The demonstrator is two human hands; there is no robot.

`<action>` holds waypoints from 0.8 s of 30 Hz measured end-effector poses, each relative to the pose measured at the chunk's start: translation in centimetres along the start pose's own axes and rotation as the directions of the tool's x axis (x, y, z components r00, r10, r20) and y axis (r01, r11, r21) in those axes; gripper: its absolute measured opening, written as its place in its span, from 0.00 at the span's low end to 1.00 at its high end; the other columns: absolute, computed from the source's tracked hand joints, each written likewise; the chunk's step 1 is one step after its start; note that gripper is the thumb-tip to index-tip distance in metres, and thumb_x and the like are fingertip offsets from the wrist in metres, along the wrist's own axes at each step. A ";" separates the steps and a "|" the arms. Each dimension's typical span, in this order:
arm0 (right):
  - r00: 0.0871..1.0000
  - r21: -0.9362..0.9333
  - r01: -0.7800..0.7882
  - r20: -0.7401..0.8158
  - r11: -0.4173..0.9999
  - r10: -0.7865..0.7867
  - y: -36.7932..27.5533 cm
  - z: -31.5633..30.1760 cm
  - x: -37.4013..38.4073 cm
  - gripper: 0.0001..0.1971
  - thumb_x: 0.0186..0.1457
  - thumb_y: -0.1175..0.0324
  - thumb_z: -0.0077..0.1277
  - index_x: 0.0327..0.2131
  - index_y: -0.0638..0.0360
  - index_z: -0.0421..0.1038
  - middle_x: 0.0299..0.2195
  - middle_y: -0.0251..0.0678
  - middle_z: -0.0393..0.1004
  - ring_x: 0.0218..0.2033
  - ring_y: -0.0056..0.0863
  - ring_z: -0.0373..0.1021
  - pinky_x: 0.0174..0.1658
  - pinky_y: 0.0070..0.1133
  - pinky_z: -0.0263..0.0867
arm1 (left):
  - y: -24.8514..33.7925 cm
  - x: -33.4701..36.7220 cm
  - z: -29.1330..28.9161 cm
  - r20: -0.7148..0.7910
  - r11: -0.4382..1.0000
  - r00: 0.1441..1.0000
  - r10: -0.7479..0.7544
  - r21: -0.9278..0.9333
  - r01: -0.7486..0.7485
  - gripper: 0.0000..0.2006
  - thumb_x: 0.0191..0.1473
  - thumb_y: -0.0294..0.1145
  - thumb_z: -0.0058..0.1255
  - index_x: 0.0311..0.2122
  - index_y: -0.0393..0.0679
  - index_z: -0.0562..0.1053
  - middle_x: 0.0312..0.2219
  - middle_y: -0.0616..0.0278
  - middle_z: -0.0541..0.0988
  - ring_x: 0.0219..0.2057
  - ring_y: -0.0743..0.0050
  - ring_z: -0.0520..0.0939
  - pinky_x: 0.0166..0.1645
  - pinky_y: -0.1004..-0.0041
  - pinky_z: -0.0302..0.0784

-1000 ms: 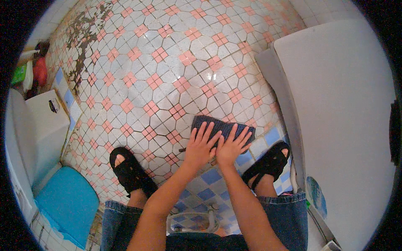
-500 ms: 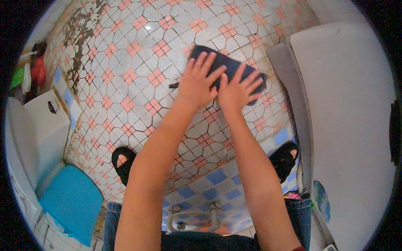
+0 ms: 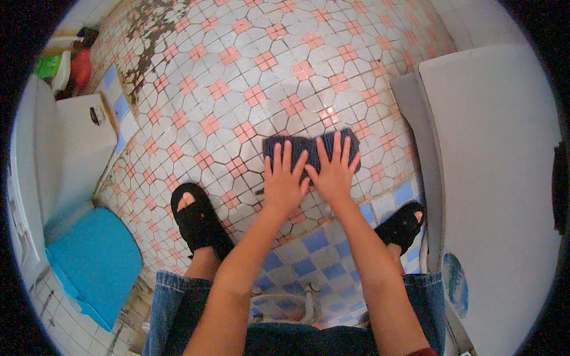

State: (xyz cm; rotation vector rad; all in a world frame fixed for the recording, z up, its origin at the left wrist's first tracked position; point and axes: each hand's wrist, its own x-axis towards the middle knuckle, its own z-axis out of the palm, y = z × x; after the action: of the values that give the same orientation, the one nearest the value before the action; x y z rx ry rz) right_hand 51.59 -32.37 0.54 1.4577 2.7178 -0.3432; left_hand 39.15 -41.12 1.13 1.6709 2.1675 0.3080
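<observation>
1. The tiled floor (image 3: 178, 160), patterned in pale grey octagons and pink squares, fills the middle.
2. A smooth pale grey panel (image 3: 499, 178) runs along the right side.
3. A turquoise plastic panel (image 3: 95, 261) sits at lower left.
4. The dark ribbed cloth (image 3: 306, 144) lies on the floor, ahead of the person.
5. Black open-toed sandals (image 3: 202, 222) stand well apart.
6. The left hand (image 3: 283, 190) and right hand (image 3: 335, 181) lie palm down, fingers spread wide over the cloth, not curled around it, thumbs close together.

The cloth (image 3: 306, 145) is dark and ribbed, the floor (image 3: 282, 81) white with pink squares, the sandals (image 3: 202, 226) black.
</observation>
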 end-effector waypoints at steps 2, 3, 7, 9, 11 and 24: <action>1.000 0.000 0.003 0.026 1.000 -0.003 0.0 0.2 -3.3 0.35 0.51 0.42 0.49 0.62 0.40 0.57 0.67 0.44 0.40 0.66 0.52 0.38 0.59 0.61 0.33 | 1.0 -3.0 1.0 0.019 1.000 1.000 -0.008 0.003 0.008 0.33 0.51 0.50 0.50 0.62 0.56 0.61 0.65 0.46 0.50 0.65 0.43 0.49 0.64 0.43 0.45; 0.999 -0.005 -0.001 0.046 1.000 0.001 0.2 0.1 -4.9 0.35 0.51 0.43 0.49 0.62 0.40 0.57 0.67 0.45 0.40 0.66 0.52 0.38 0.59 0.61 0.33 | 1.6 -4.4 1.3 0.034 1.000 0.999 -0.006 -0.004 0.006 0.33 0.51 0.50 0.50 0.62 0.56 0.61 0.65 0.46 0.50 0.65 0.43 0.49 0.63 0.43 0.45; 0.988 0.022 -0.050 0.145 0.998 0.047 0.1 0.3 -11.6 0.36 0.52 0.44 0.49 0.62 0.44 0.57 0.66 0.48 0.39 0.66 0.54 0.37 0.59 0.61 0.31 | 3.4 -9.9 2.6 0.060 0.998 0.998 0.004 -0.059 -0.001 0.31 0.49 0.47 0.53 0.60 0.55 0.64 0.63 0.46 0.54 0.64 0.44 0.53 0.63 0.45 0.48; 0.980 0.087 -0.101 0.182 0.991 0.084 -0.1 -0.1 -14.2 0.34 0.53 0.47 0.49 0.61 0.49 0.57 0.66 0.50 0.39 0.66 0.55 0.35 0.59 0.60 0.28 | 4.3 -11.9 2.7 0.117 0.999 0.992 0.044 0.002 -0.045 0.29 0.50 0.45 0.52 0.58 0.52 0.64 0.62 0.49 0.56 0.63 0.49 0.55 0.63 0.50 0.51; 0.963 0.184 -0.178 0.236 0.967 0.132 -0.9 -0.6 -15.7 0.32 0.55 0.51 0.47 0.60 0.57 0.56 0.66 0.52 0.38 0.66 0.57 0.33 0.60 0.58 0.24 | 4.5 -13.0 3.0 0.078 0.994 0.992 0.104 0.026 -0.106 0.26 0.49 0.41 0.53 0.55 0.48 0.66 0.60 0.51 0.60 0.61 0.54 0.60 0.62 0.56 0.56; 0.907 -0.037 -0.408 -0.131 0.912 0.400 -2.3 1.9 -2.1 0.35 0.54 0.50 0.47 0.62 0.54 0.54 0.66 0.50 0.40 0.66 0.55 0.37 0.59 0.61 0.31 | -0.2 0.3 0.3 0.071 0.978 0.975 0.210 -0.034 -0.208 0.31 0.51 0.45 0.49 0.61 0.53 0.62 0.64 0.49 0.52 0.66 0.50 0.51 0.65 0.49 0.48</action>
State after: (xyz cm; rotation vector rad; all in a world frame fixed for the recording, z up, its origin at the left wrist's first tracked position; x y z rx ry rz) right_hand 50.73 -35.74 -0.65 2.0235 2.3887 -0.1507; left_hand 39.06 -40.93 0.75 1.8682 1.9291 0.3256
